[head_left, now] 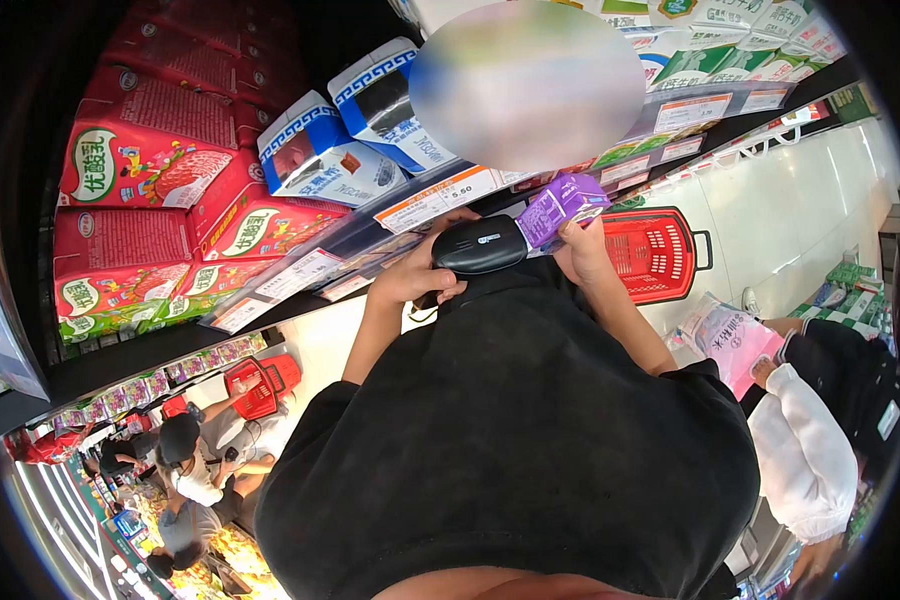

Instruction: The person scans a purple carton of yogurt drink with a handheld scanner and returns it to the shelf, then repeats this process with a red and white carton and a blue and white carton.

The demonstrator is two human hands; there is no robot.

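My left hand (410,282) clasps a black scanner (478,245) | right hand (582,252) holds a purple carton (560,207) against its tip | red basket (655,255) just beyond

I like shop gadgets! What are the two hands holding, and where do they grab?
The left hand grips the black barcode scanner by its handle end. The right hand holds the purple carton by its lower end.

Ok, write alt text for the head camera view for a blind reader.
A person in a black top holds a black handheld scanner in the left hand and a small purple carton in the right hand. Shop shelves of red boxes stand close by, a red plastic basket on the pale floor.
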